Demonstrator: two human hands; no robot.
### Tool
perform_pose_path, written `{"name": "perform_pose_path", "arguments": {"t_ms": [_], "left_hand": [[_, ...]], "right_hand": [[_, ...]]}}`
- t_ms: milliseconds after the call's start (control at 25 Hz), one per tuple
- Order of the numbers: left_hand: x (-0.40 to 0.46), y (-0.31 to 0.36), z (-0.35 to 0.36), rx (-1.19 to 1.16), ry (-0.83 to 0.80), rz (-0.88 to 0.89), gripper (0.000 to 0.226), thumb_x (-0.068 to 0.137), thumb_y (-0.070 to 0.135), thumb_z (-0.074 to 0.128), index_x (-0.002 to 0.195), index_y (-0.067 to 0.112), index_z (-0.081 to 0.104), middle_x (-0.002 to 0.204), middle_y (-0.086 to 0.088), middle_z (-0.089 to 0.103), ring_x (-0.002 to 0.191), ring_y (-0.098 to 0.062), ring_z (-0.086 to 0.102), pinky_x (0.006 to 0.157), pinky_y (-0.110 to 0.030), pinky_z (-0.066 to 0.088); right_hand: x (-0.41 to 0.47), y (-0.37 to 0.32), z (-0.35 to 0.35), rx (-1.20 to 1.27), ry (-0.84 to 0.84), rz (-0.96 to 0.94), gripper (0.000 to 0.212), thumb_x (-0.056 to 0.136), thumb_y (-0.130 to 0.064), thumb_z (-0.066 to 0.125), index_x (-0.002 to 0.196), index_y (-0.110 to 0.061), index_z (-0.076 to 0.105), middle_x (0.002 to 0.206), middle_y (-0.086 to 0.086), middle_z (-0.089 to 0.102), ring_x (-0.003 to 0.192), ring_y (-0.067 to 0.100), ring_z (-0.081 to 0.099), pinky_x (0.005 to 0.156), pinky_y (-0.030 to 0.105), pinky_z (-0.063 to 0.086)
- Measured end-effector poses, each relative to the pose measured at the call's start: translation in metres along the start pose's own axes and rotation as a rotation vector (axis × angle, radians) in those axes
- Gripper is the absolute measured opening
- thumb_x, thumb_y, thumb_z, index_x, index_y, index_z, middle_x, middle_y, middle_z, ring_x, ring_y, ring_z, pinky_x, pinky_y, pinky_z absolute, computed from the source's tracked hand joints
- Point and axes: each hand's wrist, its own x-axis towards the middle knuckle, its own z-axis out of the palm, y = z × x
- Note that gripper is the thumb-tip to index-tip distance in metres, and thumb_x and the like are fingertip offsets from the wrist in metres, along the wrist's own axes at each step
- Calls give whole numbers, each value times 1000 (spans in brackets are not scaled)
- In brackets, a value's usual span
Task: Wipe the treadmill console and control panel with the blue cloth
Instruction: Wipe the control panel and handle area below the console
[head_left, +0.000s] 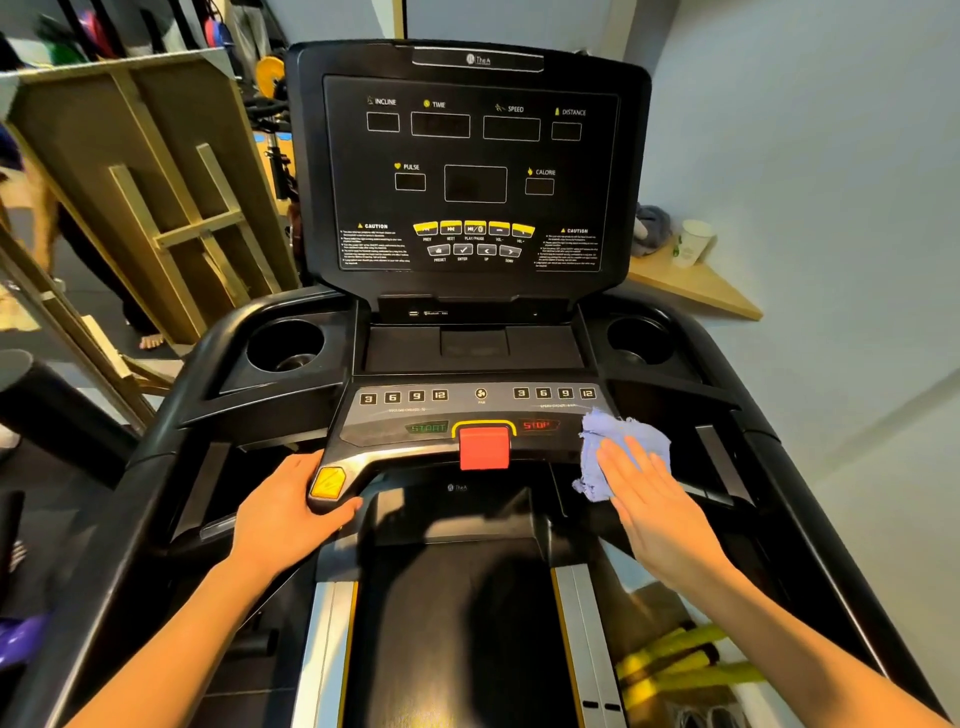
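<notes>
"Two hands up there. What is each doing?"

"The right hand (641, 486) lies flat, fingers spread, pressing the blue cloth (615, 449) on the control panel (405, 413) at its three o'clock end. The left hand (291, 501) has its grip wrapped round the handlebar end (332, 488) at nine o'clock."

"Any risk?"

"I'd say so. The STOP key (537, 426) and red safety key (484, 448) sit just at nine o'clock of the cloth; a broad sweep could press or dislodge them. The console (472, 156) at twelve o'clock looks untouched."

Fuzzy blue cloth (618, 447) lies on the glossy black plastic console (470, 171); wooden shelf (691, 291) matt.
</notes>
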Motion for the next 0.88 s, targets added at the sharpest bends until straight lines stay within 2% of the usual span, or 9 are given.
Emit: {"name": "perform_pose_path", "arguments": {"t_ms": [120,160,240,360,440,600,680,760,880], "left_hand": [[0,-1,0,-5,-2,-6,67,72,59,77,124,21,59,109,4,66,93,-12,62,66,-19,45],[0,-1,0,-3,-2,-10,68,71,60,76,124,21,58,109,4,65,93,-12,62,66,-20,45],[0,-1,0,8,0,-13,68,71,61,76,124,21,58,109,5,65,92,-12,62,65,-19,44],[1,-1,1,13,5,-10,68,71,60,76,124,21,59,110,5,65,92,-12,62,64,-18,42],[1,-1,1,16,7,-8,69,71,60,76,125,21,59,111,5,66,93,-13,63,64,-16,41],[1,-2,2,28,4,-17,72,71,62,75,127,21,58,113,4,66,95,-14,64,65,-19,45],[1,-3,2,35,5,-18,73,71,63,74,128,20,58,114,3,66,96,-15,64,66,-21,48],[1,-2,1,34,9,-13,72,72,62,74,128,21,58,113,4,66,95,-14,64,64,-18,45],[0,1,1,37,22,5,68,72,61,74,125,22,59,110,6,66,90,-8,60,59,-14,38]], "right_hand": [[-1,-7,-4,-11,-27,61,74,82,5,57,152,0,33,156,18,38,147,40,33,121,50,23],[2,-9,-5,-6,-77,83,78,82,6,55,154,-2,27,155,18,41,142,43,41,118,52,29],[12,-10,-6,32,-152,130,79,89,2,45,160,-9,12,158,15,36,143,42,39,116,52,36],[35,-14,-14,172,-198,289,72,91,1,57,155,-12,27,152,12,40,135,37,44,98,47,53],[50,-23,-23,235,-183,392,73,89,-4,67,153,-10,32,151,20,39,136,40,43,96,50,55],[85,-32,-27,270,-245,648,79,95,-8,63,158,-22,17,167,19,12,152,44,17,113,51,41],[107,-33,-29,305,-167,710,77,93,-2,64,154,-20,20,164,19,21,153,42,17,114,54,38],[127,-34,-27,331,-92,751,77,90,0,68,150,-17,24,157,16,35,152,41,21,108,54,44],[145,-40,-23,300,-26,795,69,87,-8,73,144,-10,35,142,15,51,140,41,42,99,50,53]]}}
